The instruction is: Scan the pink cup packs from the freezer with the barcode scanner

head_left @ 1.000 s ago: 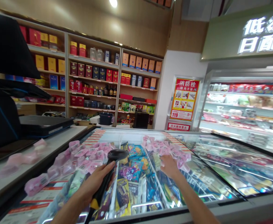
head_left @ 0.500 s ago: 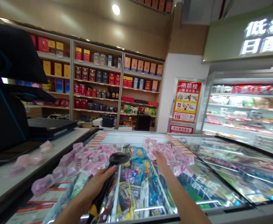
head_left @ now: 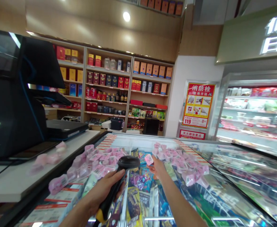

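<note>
My left hand (head_left: 106, 189) is wrapped round the black handle of a barcode scanner (head_left: 128, 162), whose head points forward over the freezer's glass top. Between the fingers of my right hand (head_left: 157, 168) is a small pink cup (head_left: 149, 159) with a barcode label facing me. To the right of that hand lies a heap of similar pink cups (head_left: 176, 157) in clear packaging. Another group of pink cups (head_left: 103, 159) spreads left of the scanner. Below both hands, colourful ice cream packets (head_left: 138, 181) show through the glass.
A black checkout terminal (head_left: 13, 94) stands on a white counter (head_left: 15, 186) at the left, with several pink cups (head_left: 47, 159) near it. Shelves of boxed goods (head_left: 106, 78) line the back. A second glass-topped freezer (head_left: 254, 176) and a lit refrigerated display (head_left: 249, 116) are at the right.
My right hand has drawn back from the right heap toward the scanner, now with a pink cup in its fingers. The view has turned slightly left; my left hand keeps holding the scanner.
</note>
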`<state>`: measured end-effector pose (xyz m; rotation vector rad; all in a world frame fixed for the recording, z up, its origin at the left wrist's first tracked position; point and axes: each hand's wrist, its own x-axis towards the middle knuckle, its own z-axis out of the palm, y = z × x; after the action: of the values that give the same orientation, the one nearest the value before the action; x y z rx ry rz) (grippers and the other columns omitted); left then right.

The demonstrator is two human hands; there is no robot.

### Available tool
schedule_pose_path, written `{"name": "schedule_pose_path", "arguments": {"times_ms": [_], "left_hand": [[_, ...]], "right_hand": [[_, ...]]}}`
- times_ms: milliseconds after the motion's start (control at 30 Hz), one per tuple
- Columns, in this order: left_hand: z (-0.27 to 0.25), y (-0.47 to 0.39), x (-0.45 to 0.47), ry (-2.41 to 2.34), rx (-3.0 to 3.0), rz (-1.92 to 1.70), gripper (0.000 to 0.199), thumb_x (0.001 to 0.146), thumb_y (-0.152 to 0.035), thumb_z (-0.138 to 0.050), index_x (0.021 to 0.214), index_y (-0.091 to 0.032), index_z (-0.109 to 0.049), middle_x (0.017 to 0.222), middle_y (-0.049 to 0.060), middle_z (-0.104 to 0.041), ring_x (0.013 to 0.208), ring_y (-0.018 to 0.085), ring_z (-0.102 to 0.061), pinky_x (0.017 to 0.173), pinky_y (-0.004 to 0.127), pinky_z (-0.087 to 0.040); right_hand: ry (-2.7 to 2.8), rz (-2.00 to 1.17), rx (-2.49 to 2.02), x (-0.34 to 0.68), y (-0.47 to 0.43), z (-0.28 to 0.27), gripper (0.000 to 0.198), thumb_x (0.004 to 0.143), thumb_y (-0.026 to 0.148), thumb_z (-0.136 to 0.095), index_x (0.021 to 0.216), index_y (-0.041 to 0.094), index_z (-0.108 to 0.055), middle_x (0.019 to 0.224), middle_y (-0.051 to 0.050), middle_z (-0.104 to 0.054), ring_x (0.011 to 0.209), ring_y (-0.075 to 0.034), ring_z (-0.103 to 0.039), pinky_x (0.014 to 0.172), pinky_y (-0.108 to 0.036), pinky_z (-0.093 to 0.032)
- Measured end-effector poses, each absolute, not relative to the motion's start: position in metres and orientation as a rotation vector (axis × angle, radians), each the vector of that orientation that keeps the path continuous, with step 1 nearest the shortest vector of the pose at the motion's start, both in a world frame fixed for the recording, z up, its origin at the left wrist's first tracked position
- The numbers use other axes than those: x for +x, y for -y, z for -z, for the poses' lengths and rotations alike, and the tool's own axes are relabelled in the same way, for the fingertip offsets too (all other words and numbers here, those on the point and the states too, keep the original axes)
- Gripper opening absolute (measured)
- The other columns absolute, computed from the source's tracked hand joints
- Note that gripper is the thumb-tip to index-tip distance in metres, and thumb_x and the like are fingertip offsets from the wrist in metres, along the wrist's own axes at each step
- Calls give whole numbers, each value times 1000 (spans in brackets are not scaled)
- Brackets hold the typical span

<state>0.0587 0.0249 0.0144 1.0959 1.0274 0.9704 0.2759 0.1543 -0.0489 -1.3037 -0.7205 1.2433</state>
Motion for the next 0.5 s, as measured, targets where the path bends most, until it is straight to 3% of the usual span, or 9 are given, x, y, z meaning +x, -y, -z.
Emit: {"name": "schedule_pose_path", "arguments": {"times_ms": [500], "left_hand": [[-9,-35,49,-1019,1207,-992,38,61,-53,-53,59,-16,-45,46,-5,-50,35,5,-43,36,17,-31]], "right_hand": [[763,-1279,-1426,272,-156,45,26,76,41,-41,71,16,-47,52,1,-53,43,-11,-55,37,-17,-31]]}}
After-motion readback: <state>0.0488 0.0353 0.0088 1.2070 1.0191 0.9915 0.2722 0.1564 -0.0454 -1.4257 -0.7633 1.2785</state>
